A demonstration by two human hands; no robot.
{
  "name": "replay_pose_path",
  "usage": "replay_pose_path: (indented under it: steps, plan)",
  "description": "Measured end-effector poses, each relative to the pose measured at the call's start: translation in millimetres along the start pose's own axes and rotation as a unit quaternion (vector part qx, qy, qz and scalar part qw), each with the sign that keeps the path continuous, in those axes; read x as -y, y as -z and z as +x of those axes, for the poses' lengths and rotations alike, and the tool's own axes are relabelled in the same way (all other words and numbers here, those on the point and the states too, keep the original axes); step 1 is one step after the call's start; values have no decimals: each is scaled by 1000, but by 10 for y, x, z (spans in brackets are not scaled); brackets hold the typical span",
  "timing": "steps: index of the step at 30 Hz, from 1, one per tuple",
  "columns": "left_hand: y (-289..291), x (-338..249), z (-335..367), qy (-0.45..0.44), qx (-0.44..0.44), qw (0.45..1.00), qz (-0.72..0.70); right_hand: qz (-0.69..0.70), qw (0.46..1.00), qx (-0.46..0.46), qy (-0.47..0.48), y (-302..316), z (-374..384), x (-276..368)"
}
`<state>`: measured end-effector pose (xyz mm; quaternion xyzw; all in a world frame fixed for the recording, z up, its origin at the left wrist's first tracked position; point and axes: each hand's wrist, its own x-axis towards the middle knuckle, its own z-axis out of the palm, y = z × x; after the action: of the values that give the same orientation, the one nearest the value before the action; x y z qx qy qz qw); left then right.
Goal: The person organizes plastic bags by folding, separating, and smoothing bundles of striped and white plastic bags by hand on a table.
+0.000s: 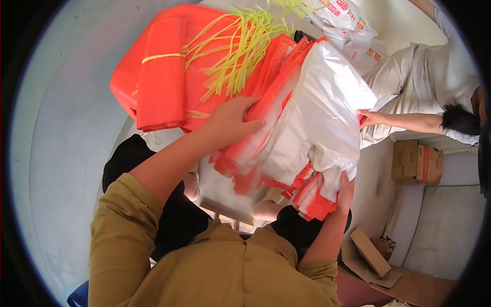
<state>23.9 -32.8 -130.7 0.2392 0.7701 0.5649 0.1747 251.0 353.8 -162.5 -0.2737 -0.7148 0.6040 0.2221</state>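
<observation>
My right hand [346, 192] grips the lower right corner of a stack of white plastic bags [327, 97] with red edges. Its fingers are partly hidden by the plastic. My left hand [232, 120] is at the left edge of the red bags [245, 146], thumb and fingers apart, touching or very near them. The lower red edges there are smeared by motion. Across from me, a co-worker's hand [369, 118] holds the right side of the white stack.
A folded red plastic bundle [162, 77] tied with a yellow strip lies on a large red pile [123, 77] at the left. Loose yellow strips [240, 46] spread beside it. Printed white bags [342, 25] lie at the back. Cardboard boxes [409, 161] stand at the right.
</observation>
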Motion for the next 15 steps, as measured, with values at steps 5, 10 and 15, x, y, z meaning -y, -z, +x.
replay_pose_path:
  steps: [5, 10, 15]
  plan:
    - [-170, -112, -199, 109, -9, 994, 28, -214, 975, -16, 60, -408, 41, 333]
    - [-422, 10, -397, 139, -23, 989, -51, -259, 966, -24, -4, -544, 357, 445]
    - [-494, 43, -336, 132, 1, 984, -119, -264, 964, -16, 12, -471, 779, 388]
